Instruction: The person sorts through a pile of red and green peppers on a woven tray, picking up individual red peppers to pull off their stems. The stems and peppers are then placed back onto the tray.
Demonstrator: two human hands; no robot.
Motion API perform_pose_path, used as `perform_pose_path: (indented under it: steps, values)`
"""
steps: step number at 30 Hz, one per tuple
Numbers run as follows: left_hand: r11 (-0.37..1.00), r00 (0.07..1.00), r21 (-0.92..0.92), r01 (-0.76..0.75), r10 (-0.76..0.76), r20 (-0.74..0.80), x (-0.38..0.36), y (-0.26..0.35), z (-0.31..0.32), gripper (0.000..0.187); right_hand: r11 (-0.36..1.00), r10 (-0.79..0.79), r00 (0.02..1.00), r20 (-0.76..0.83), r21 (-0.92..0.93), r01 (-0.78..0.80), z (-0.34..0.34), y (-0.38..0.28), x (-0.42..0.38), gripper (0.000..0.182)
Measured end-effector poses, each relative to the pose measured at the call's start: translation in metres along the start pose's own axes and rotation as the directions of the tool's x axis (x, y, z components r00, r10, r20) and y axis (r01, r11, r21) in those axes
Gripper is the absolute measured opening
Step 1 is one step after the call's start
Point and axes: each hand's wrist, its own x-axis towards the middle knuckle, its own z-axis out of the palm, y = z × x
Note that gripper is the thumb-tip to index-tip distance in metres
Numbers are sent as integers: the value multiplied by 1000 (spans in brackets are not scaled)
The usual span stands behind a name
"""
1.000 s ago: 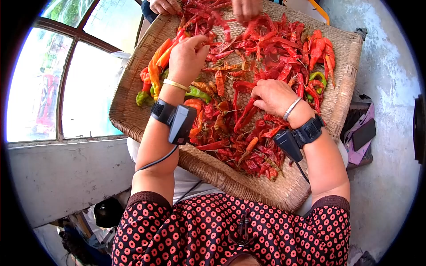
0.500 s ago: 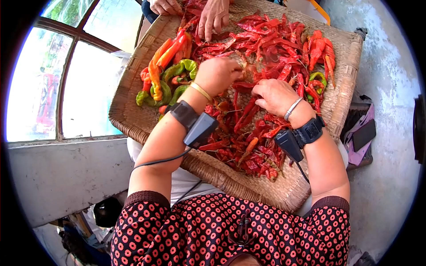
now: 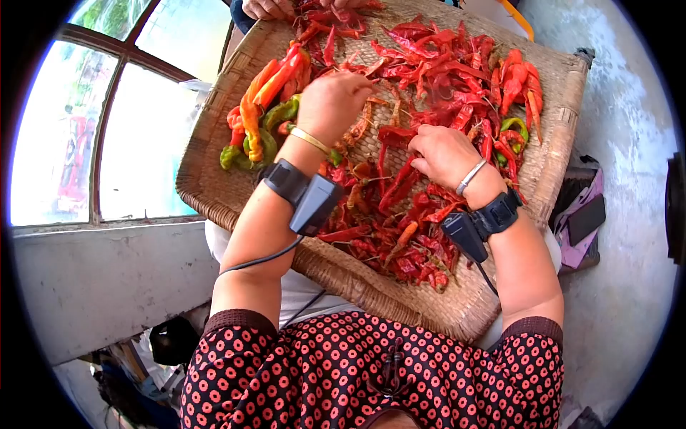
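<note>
My left hand [image 3: 332, 106] is over the upper middle of a woven basket tray [image 3: 457, 307], its fingers pinched together. Whatever lies between those fingertips is too small to make out. Lower and to the right, my right hand [image 3: 446, 156] has its thumb and fingers closed on a dried red chili pepper [image 3: 397, 136] that sticks out to the left. Dried red chilies [image 3: 429, 53] are heaped along the far right side, and a darker pile [image 3: 407, 247] lies on the near side. Pale stems [image 3: 357, 132] are scattered between my hands.
Fresh orange and red peppers [image 3: 275, 82] lie at the tray's left with green ones [image 3: 268, 143]. Another person's hands [image 3: 269, 8] are at the far edge. A window [image 3: 143, 136] is on the left; a dark phone-like object [image 3: 586, 217] sits at the right.
My left hand has moved up and to the left, away from my right hand. My right hand has barely moved. One of the other person's hands has drawn back to the far edge.
</note>
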Motion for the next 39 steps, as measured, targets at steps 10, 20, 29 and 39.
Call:
perform_pose_path:
  steps: [10, 20, 29, 39]
  values:
    - [968, 935, -127, -217, 244, 257, -23, 30, 22, 25, 998, 56, 997, -58, 30, -54, -1, -4, -1, 16]
    - [949, 894, -224, -220, 288, 343, -16, 12, 14, 18, 993, 98, 958, -270, 97, -75, -10, 0, 3, 15]
    - [899, 961, -374, 229, -270, -59, 8, -29, -12, 10, 924, 208, 869, -449, 382, -23, -23, -1, 2, 12]
    - [981, 950, 115, -157, 118, 289, -15, 24, 32, 32, 954, 215, 876, -433, 285, -93, -18, 5, 3, 14]
